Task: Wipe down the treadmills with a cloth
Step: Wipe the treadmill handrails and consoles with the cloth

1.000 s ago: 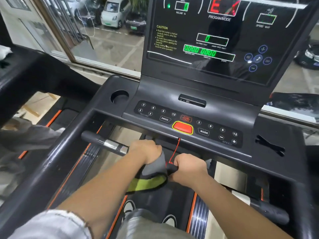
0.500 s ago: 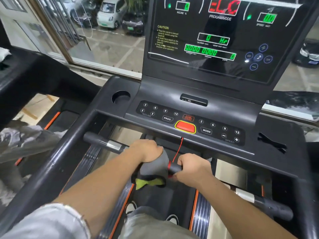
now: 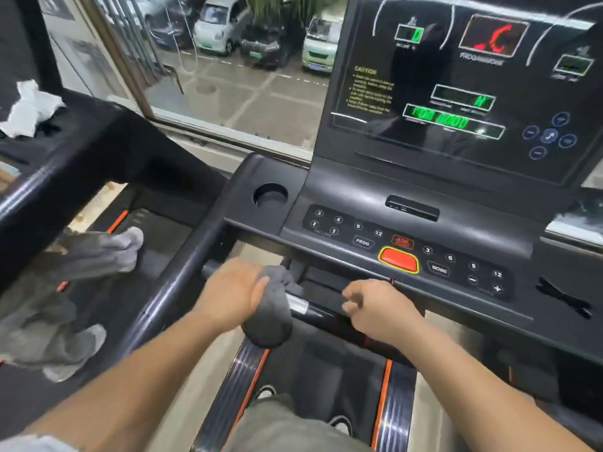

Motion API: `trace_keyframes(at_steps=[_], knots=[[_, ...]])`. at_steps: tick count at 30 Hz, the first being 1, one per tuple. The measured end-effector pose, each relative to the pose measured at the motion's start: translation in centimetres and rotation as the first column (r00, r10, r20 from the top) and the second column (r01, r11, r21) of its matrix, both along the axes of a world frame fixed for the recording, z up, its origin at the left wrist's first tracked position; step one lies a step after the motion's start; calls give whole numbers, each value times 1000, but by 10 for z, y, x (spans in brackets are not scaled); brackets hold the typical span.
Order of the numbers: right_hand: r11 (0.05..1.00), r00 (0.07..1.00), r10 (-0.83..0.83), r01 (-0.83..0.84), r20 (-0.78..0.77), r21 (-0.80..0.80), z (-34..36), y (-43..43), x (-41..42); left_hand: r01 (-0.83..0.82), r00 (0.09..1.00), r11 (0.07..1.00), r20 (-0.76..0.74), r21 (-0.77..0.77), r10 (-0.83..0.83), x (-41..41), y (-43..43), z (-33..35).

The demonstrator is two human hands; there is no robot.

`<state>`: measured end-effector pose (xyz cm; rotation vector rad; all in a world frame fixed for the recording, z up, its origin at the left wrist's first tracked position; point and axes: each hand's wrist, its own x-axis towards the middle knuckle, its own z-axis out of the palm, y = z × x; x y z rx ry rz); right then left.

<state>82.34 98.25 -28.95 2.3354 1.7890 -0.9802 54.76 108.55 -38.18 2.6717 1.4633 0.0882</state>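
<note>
**Step in hand.** Wiping the front handlebar (image 3: 321, 314) of the treadmill (image 3: 342, 187). Judged from the cloth position, the left portion of the bar is being treated.

**Left hand** (image 3: 230, 293). The fingers are curled and clamped round the grey cloth (image 3: 272, 318), which is wrapped over the handlebar near its left end. The fingertips are hidden under the fabric. 1 fold of cloth hangs below the hand.

**Right hand** (image 3: 381, 309). The fingers (image 3: 351, 301) are loosely curled, slightly apart, and hold nothing. They sit just above the bar, to the right of the cloth. A bare chromed stretch of bar lies between the 2 hands. Whether the palm touches the bar cannot be told.

**Surroundings, outward from the fingers.**
- Just beyond the right fingers: the red stop button (image 3: 398, 260) and the keypad (image 3: 359, 234).
- Beyond the left hand: the cup holder (image 3: 270, 195).
- Farther forward: the lit display (image 3: 456, 102).
- Left of the left hand: the side rail (image 3: 182, 272), then a neighbouring machine with more grey rags (image 3: 98, 249).

**Next move, as a judgement.** The clamped cloth probably needs to slide rightward along the bar. The right hand lies in that path and would have to clear it. The console is powered, so the cloth should keep off the buttons.
</note>
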Motion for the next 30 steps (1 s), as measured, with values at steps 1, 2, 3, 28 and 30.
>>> trace_keyframes(at_steps=[1, 2, 3, 28, 30], knots=[[1000, 1000, 2, -2, -28, -3, -2, 4, -9, -30, 999, 999, -34, -19, 29, -16, 13, 4], [1000, 999, 19, -20, -40, -11, -5, 8, -18, -51, 997, 998, -61, -36, 49, -24, 22, 8], [999, 999, 34, -35, -38, -32, -9, 10, -27, -69, 993, 998, -93, -1, 69, -21, 26, 12], [994, 963, -110, 113, 246, 2, -29, 18, -77, 221, 947, 970, 214, 103, -238, 37, -31, -2], [995, 960, -98, 96, 263, 18, -28, 17, -79, 342, 908, 933, 218, 112, -359, 27, -24, -5]])
